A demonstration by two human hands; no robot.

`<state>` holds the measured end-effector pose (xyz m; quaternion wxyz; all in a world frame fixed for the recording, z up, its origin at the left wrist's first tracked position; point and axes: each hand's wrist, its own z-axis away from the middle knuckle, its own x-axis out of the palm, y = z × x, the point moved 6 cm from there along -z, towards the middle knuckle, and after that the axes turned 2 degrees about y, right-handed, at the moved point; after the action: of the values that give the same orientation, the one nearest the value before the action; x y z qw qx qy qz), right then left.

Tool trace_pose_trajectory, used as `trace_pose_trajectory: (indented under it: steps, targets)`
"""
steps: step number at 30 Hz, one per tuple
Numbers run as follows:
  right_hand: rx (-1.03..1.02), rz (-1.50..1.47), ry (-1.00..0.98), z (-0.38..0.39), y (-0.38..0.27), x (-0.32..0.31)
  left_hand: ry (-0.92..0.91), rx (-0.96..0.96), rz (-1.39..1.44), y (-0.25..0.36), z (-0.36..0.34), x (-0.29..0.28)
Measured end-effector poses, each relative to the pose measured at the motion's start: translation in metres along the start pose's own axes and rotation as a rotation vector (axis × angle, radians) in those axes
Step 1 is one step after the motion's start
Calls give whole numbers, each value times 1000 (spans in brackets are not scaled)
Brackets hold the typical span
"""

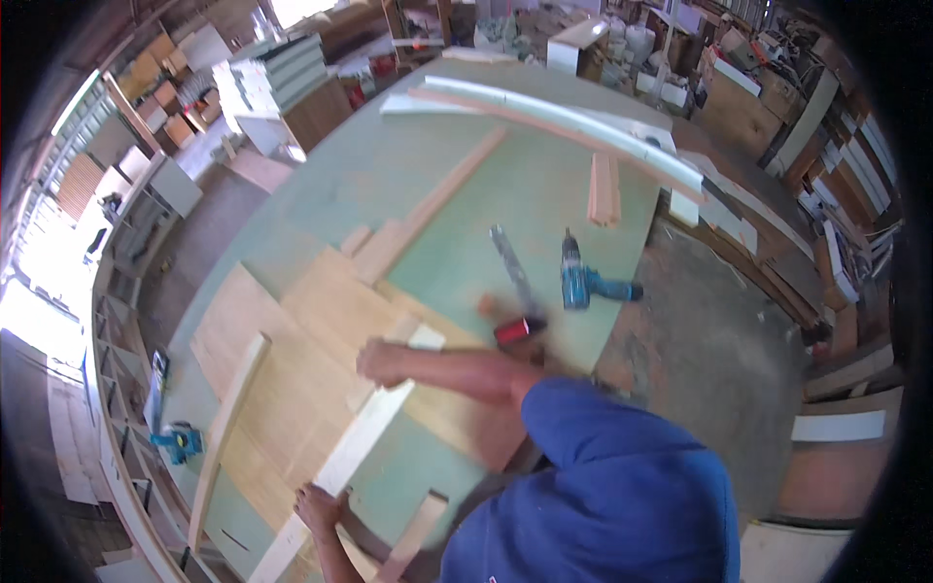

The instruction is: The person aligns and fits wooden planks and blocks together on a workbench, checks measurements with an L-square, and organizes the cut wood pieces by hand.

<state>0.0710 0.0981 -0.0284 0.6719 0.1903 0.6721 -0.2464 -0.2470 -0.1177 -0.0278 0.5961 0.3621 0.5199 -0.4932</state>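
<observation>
A long pale wooden strip [367, 442] lies slantwise over light plywood panels [311, 408] on the green tabletop. My left hand [319, 507] grips the strip's edge towards its near end, fingers curled over it. Close to the far end, my right hand [382, 362] is closed in a fist above the strip and a short piece of wood beneath it. Whatever the right fingers hold, if anything, is hidden. Beyond my right forearm lie a tool with a silver blade and red handle [519, 329], apparently a handsaw, and a blue cordless drill [575, 282].
A narrow wooden batten [233, 428] lies across the panels' left side. Another blue power tool [179, 442] sits at the table's left edge. Long white and brown strips [564, 119] cross the far end, near a short wooden block [604, 189]. Stacked white panels [272, 83] stand behind.
</observation>
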Motion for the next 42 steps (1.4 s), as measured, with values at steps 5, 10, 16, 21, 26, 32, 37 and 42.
trace_pose_trajectory:
  steps: [5,10,16,21,26,32,37,42]
  targets:
    - [-104,-236,520,47,-15,-83,24,-91,119,31,21,16]
    - [433,-1079,846,212,89,-179,47,-74,192,87,-3,11]
    - [839,-1914,1289,450,238,-118,-45,-10,-50,148,-33,1]
    - [1553,-1383,1674,615,375,-3,3,16,-17,163,-9,-24]
    - [1845,-548,1069,708,465,52,-205,105,-139,175,-3,-16]
    - [1773,-509,939,605,490,-11,-78,-119,82,155,25,-23]
    - [1118,-251,986,382,447,-98,9,-243,275,152,36,-11]
    - [633,-166,588,189,428,-68,95,-265,359,157,31,-3]
